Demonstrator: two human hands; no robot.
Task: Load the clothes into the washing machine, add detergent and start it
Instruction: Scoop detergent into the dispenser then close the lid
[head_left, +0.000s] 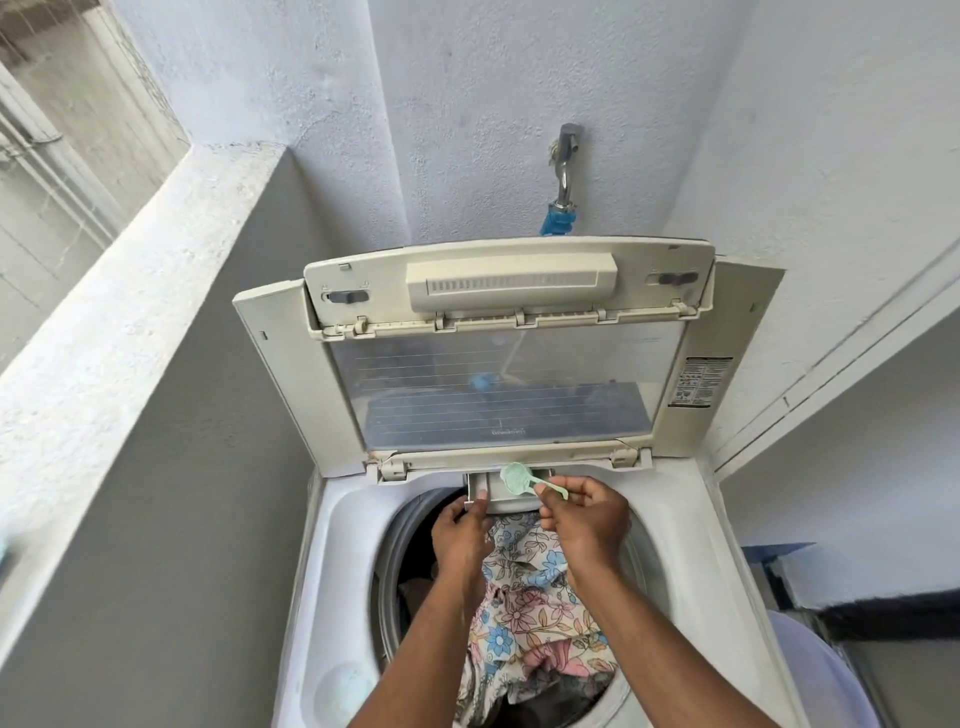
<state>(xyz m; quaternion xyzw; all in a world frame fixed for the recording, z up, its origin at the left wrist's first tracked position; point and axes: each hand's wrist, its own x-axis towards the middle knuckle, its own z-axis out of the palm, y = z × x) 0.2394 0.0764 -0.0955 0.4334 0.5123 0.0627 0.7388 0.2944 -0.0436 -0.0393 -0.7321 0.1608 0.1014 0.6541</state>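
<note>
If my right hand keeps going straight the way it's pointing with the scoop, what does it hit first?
Probably the small pulled-out white detergent drawer at the tub's back rim: your right hand holds the pale green plastic scoop just over it. Beyond stands the raised lid. Depth is unclear.

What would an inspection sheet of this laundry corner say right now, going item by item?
Surface: washing machine top, white, lid propped open against the wall.
Job's things: floral clothes fill the drum; detergent drawer pulled out at the back rim; green scoop held over it.
Clutter: nothing seen on the machine top.
Grippers: left hand grips the drawer's front; right hand pinches the scoop's handle.
Cables: none seen; a blue hose fitting hangs from the wall tap.
Surroundings: grey plaster walls, a ledge to the left, a lilac tub at the lower right.
</note>
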